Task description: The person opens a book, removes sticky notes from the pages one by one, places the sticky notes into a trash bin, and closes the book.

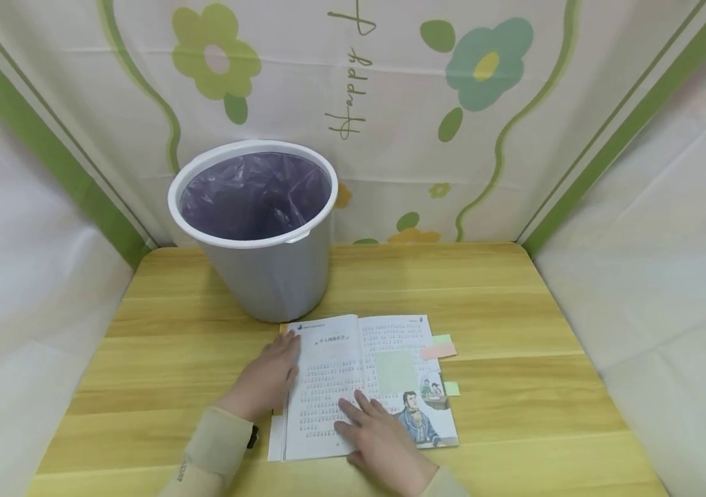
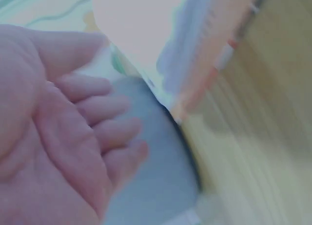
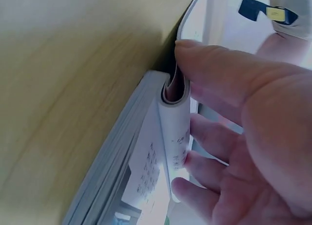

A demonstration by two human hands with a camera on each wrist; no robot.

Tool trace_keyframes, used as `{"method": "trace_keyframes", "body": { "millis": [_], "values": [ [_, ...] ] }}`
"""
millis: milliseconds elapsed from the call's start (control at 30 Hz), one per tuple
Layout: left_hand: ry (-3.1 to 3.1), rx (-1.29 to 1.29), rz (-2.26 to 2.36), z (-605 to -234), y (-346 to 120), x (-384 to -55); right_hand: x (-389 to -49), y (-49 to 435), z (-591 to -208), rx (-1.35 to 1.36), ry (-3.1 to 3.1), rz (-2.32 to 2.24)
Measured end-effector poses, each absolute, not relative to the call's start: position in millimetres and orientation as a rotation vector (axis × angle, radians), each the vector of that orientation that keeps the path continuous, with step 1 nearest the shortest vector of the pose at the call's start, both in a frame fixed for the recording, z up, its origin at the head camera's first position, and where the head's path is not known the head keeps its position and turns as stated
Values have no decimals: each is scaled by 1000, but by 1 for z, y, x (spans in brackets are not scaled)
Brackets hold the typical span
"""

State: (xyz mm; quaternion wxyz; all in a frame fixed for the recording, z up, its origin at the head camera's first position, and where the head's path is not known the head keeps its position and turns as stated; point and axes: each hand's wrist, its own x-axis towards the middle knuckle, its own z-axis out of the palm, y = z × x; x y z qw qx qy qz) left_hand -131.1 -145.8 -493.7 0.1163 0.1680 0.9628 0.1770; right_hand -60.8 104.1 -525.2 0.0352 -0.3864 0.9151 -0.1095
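An open book point(image 1: 328, 352) with printed text lies on the wooden table. My left hand point(image 1: 270, 376) is at its left edge, fingertips by the upper left page; the left wrist view shows the palm and loosely bent fingers beside the blurred book point(image 2: 141, 30). My right hand point(image 1: 382, 442) rests over the lower middle, fingers spread on the pages near the fold. From the right wrist, the thumb point(image 3: 209, 57) sits at the lower page edge, while the other fingers lie along the curved page by the fold. A pale green square note point(image 1: 396, 373) is on the right page.
Behind the book stands a grey bin point(image 1: 278, 276) with a white rim and a dark purple liner. Pink and green tabs point(image 1: 438, 351) stick out at the book's right side. Patterned cloth point(image 1: 390, 159) hangs behind and beside the wooden table point(image 1: 533, 393).
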Motion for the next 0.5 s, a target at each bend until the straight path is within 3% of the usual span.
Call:
{"method": "trace_keyframes", "body": {
  "millis": [200,500],
  "values": [
    [2778,667,513,-490,-114,-150,-62,105,-527,-1116,2788,-361],
    [2638,670,499,-510,-100,-168,-59,100,-527,-1084,2780,-352]
  ]
}}
